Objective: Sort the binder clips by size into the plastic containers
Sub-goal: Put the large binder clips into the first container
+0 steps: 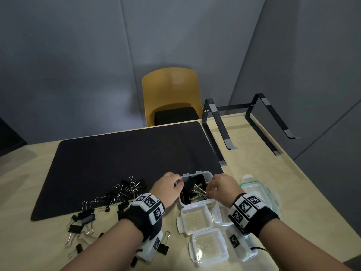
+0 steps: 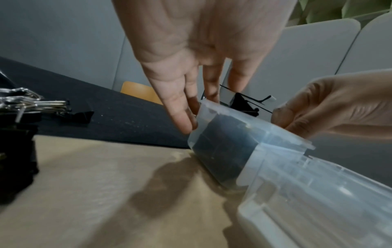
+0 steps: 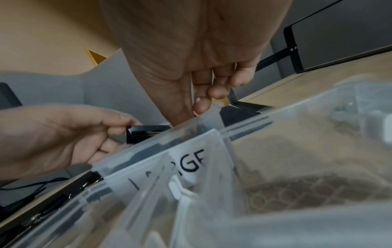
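A clear container [image 1: 209,176] labelled LARGE [image 3: 186,161] stands at the mat's near edge with several large black clips inside. Both hands are over it. My left hand [image 1: 180,182] holds a large black binder clip [image 1: 188,184] by its body with the fingertips, thumb [image 2: 180,120] down beside the container wall [image 2: 222,151]. My right hand [image 1: 208,192] pinches the silver wire handles [image 1: 199,191] between thumb and forefinger [image 3: 199,104]. The same clip [image 3: 146,132] shows just above the rim. Loose binder clips [image 1: 121,192] of mixed sizes lie left of my left wrist.
Two empty small clear containers [image 1: 196,219] [image 1: 208,245] sit in front of the large one; a third is partly hidden by my right wrist. A teal-sealed lid [image 1: 256,190] lies right. The black mat [image 1: 127,157], a laptop stand [image 1: 248,122] and a yellow chair [image 1: 172,90] lie beyond.
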Demonstrator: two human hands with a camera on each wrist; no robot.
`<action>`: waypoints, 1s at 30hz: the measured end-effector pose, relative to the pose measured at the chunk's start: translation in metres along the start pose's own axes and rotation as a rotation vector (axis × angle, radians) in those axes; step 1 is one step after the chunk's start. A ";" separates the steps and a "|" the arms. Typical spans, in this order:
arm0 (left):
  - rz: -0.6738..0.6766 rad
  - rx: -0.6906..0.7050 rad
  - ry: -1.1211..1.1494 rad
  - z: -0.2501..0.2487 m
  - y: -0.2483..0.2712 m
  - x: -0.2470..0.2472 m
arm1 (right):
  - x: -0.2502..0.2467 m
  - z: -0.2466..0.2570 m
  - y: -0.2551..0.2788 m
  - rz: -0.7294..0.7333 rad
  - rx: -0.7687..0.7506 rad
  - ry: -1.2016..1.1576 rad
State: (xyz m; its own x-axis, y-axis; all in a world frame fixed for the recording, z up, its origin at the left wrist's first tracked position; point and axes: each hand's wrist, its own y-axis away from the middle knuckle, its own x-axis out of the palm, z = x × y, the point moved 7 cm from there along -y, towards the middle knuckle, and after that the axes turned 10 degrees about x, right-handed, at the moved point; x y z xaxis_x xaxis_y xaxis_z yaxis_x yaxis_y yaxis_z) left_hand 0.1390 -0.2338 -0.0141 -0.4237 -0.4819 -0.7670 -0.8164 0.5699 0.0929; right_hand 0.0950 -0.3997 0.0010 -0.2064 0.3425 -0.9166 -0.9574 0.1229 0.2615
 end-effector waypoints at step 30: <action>0.058 -0.081 -0.068 -0.014 -0.008 -0.001 | -0.002 0.004 -0.004 0.035 0.013 0.002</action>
State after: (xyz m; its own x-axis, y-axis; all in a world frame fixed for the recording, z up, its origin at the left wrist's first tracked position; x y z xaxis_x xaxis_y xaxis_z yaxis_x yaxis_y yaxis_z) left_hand 0.1410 -0.2468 -0.0052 -0.4457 -0.4019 -0.7999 -0.8216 0.5385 0.1872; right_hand 0.1000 -0.3973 0.0025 -0.2399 0.3451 -0.9074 -0.9469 0.1228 0.2971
